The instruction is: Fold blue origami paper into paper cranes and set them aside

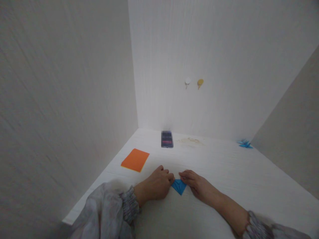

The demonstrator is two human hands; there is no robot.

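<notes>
A small blue sheet of origami paper (179, 187), folded to a shape with its point toward me, lies on the white table between my hands. Crease lines run across its face. My left hand (160, 183) is closed at its left corner, the fingers curled and the thumb side against the paper. At the right corner, my right hand (195, 183) pinches the edge with the fingers together. Both hands rest low over the table, and they partly cover the paper's upper corners.
A stack of orange paper (136, 160) lies to the left. Near the back wall sits a dark, blurred-out item (166, 139). A folded blue paper piece (245, 144) is in the far right corner. Two hooks, one white (187, 81) and one yellow (200, 82), hang on the wall.
</notes>
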